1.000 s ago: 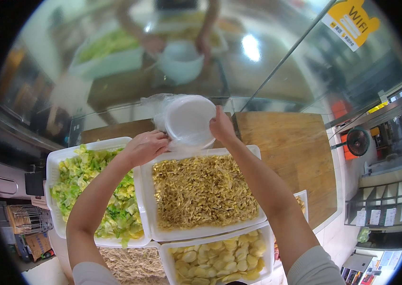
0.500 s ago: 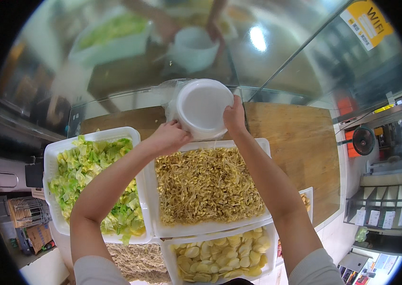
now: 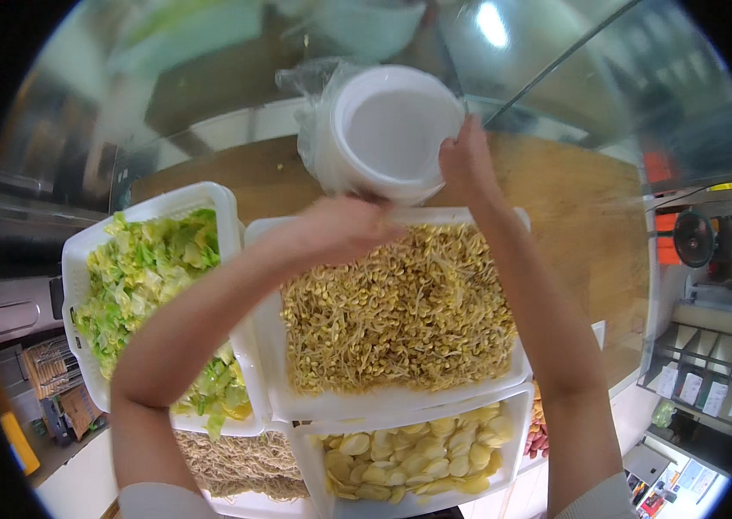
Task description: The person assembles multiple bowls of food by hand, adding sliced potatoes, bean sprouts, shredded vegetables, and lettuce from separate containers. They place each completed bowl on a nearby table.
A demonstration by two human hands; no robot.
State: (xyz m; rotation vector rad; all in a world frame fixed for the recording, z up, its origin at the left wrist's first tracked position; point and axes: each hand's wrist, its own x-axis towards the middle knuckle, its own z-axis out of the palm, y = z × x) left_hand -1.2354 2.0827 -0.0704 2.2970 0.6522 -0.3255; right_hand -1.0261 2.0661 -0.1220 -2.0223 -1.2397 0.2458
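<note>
A stack of round white bowls [image 3: 396, 134] is tilted so that the inside of the front one shows. Clear plastic wrapping [image 3: 318, 95] bunches around its left side and far edge. My right hand [image 3: 468, 162] grips the right edge of the stack, thumb near the rim. Right at the near edge of the bowls is my left hand [image 3: 357, 229], smeared by motion, so its fingers do not show clearly. Beneath my forearms lies a white tray of bean sprouts [image 3: 400, 320].
To the left stands a white basket [image 3: 229, 225] of chopped green leaves. Nearer are a tray of sliced potatoes [image 3: 418, 458] and one of pale noodle-like strands [image 3: 245, 467]. A glass panel [image 3: 547, 78] rises behind the wooden table [image 3: 582, 225].
The bowls appear higher and larger in the view. My left hand has moved right along their near edge. The trays have shifted in view.
</note>
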